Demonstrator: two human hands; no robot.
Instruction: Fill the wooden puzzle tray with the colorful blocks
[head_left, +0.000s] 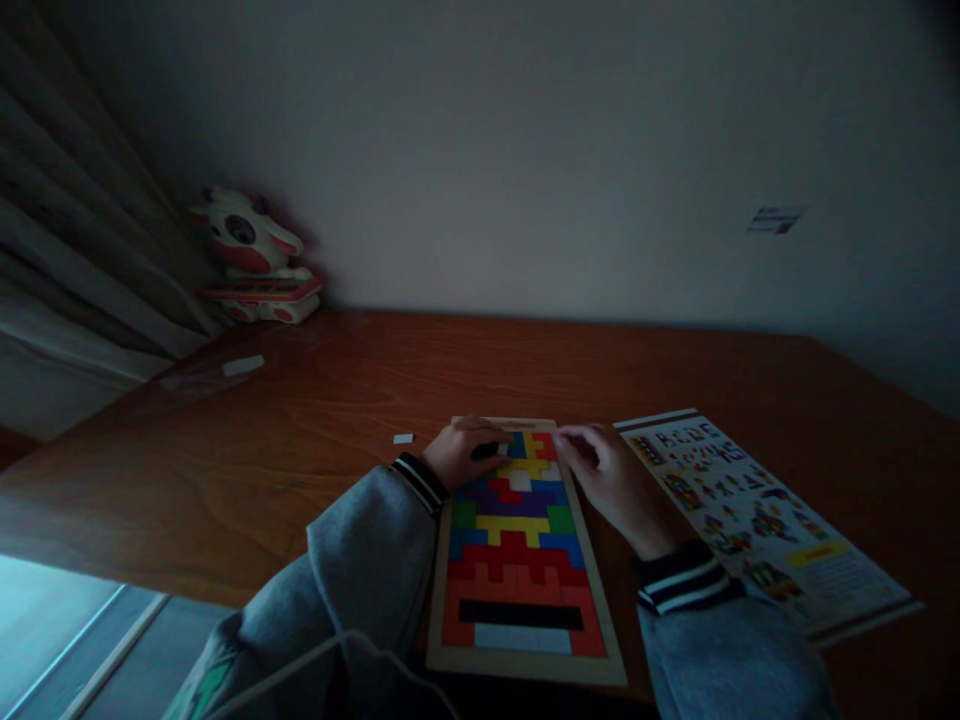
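Note:
A shallow wooden puzzle tray [525, 670] lies lengthwise before me, filled with flat coloured block pieces in red, yellow, blue, green, purple and orange. Near its bottom sit a black bar piece [520, 614] and a pale strip [522, 638]. My left hand [459, 452] reaches over the tray's upper left corner. Its thumb and fingers close around a small white puzzle piece [502, 450], partly covered. My right hand [606, 482] is at the upper right rim, thumb and fingers curled together in a pinch. Whatever is between those fingertips is hidden.
A small white piece [403, 438] lies on the brown wooden table [315, 540], left of the tray. To the right is a printed picture leaflet [750, 530]. A toy cow [251, 255] stands at the back left by a curtain [82, 230]. A pale cable [330, 645] crosses my left sleeve.

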